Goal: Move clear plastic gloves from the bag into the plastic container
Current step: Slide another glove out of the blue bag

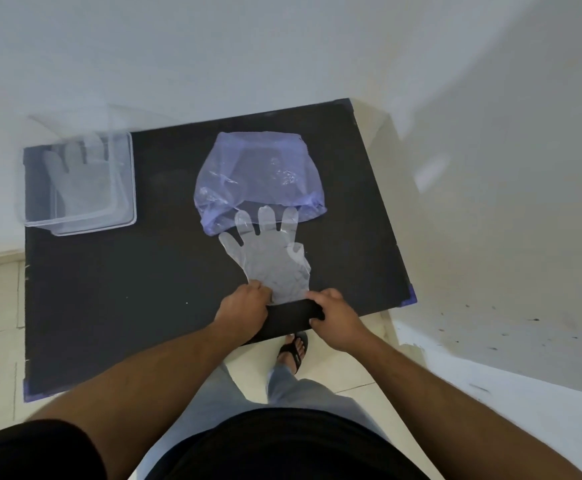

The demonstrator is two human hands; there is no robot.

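Hands first, at the near edge of the dark tabletop: the left hand and right hand each pinch a corner of the cuff of one clear glove, apparently to keep the thin film flat and taut. That glove lies stretched out, fingertips touching the mouth of the bluish bag at mid-table. Farther off, at the far left corner, the plastic container holds at least one glove.
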